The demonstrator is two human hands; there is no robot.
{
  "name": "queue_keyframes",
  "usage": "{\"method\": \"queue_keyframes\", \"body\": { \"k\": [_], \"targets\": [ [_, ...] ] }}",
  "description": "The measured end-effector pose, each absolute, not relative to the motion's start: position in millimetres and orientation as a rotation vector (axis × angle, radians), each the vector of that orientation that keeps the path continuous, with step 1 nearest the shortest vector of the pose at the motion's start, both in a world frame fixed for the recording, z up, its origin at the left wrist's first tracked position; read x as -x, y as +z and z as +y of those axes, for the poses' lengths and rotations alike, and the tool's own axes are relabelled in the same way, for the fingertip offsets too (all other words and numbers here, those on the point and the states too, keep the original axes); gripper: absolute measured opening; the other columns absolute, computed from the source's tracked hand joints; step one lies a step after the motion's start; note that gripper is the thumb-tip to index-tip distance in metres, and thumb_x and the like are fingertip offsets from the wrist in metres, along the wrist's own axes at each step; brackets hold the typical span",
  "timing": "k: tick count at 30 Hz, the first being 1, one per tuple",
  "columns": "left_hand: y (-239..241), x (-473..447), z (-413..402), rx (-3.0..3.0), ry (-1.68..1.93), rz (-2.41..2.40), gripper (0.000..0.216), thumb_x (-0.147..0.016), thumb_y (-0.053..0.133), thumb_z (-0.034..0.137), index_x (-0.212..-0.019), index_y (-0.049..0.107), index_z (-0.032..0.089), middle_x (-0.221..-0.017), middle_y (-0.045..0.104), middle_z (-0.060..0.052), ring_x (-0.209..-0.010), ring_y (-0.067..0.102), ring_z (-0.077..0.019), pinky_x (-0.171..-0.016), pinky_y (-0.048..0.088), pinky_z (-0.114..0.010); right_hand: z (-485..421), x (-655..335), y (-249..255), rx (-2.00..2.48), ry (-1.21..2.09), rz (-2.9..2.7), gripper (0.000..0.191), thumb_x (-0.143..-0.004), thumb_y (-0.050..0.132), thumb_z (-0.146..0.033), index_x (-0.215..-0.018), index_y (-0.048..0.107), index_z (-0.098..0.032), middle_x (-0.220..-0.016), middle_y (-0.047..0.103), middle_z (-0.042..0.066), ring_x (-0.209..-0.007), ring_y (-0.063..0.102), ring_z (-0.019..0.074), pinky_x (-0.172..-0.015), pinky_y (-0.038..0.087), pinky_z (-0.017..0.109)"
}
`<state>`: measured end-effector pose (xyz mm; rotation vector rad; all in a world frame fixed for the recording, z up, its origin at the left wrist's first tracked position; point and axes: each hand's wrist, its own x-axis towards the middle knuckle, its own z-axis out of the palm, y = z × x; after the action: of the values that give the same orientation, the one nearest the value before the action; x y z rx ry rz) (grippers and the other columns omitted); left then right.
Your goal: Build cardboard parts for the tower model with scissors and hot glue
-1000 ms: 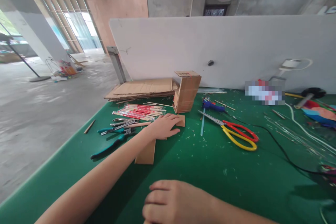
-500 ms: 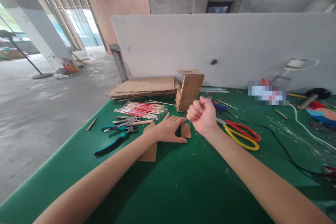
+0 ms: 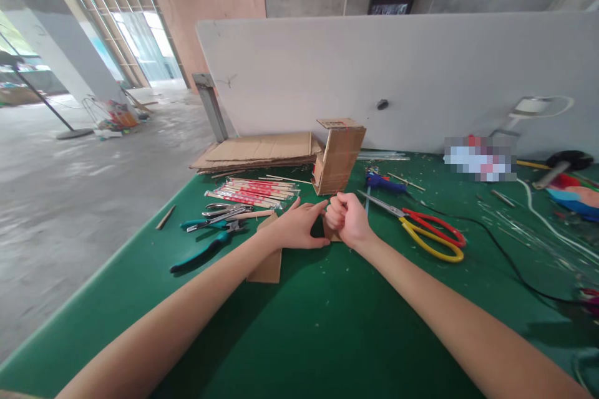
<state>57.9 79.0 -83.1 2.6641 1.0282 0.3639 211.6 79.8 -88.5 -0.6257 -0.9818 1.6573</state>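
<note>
My left hand lies on a strip of brown cardboard on the green table, fingers stretched out flat, thumb and forefinger spread around a small cardboard piece. My right hand is a closed fist just to the right, pressed down on that small piece; whatever it grips is hidden inside the fingers. A folded cardboard box shape stands upright just behind both hands.
Red-and-yellow scissors and a blue glue gun lie to the right, with a black cable. Teal pliers, wrapped chopsticks and flat cardboard sheets lie to the left. A white partition backs the table.
My right hand came up from the near table edge, closed into a fist, and has now dropped onto the small cardboard piece beside my left hand. The left hand stayed on the cardboard.
</note>
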Motion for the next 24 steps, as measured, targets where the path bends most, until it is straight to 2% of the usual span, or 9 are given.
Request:
{"method": "queue_keyframes", "body": {
  "k": [8,15,24],
  "targets": [
    [-82.0,-59.0,77.3,-2.65,0.385,1.041,0.055,-0.075,0.057,0.05,-0.12,0.046,0.021,-0.116,0.062,-0.009,-0.115,0.053,-0.0287,-0.109,0.017,-0.06,78.4,-209.1,-88.6,0.659,1.659,-0.992,0.04,-0.075,0.043,-0.035,-0.04,0.025,-0.023,-0.033,0.019,-0.009,-0.031,0.013,0.0062,-0.035,0.01,0.023],
    [-78.4,-57.9,75.8,-2.696,0.359,1.013,0.036,-0.077,0.056,0.048,-0.1,0.058,0.022,-0.116,0.062,-0.006,-0.114,0.053,-0.0253,-0.11,0.021,-0.051,77.2,-208.6,-87.0,0.7,1.639,-1.016,0.04,-0.072,0.045,-0.035,-0.039,0.026,-0.023,-0.032,0.019,-0.009,-0.03,0.014,0.0061,-0.034,0.01,0.022],
    [-78.8,-58.2,76.5,-2.731,0.346,0.986,0.032,-0.078,0.054,0.048,-0.099,0.062,0.024,-0.114,0.062,-0.004,-0.111,0.054,-0.0238,-0.107,0.025,-0.048,76.4,-208.4,-90.1,0.716,1.584,-1.021,0.039,-0.074,0.042,-0.034,-0.041,0.024,-0.023,-0.033,0.018,-0.009,-0.03,0.014,0.0063,-0.034,0.01,0.022]
  ]
}}
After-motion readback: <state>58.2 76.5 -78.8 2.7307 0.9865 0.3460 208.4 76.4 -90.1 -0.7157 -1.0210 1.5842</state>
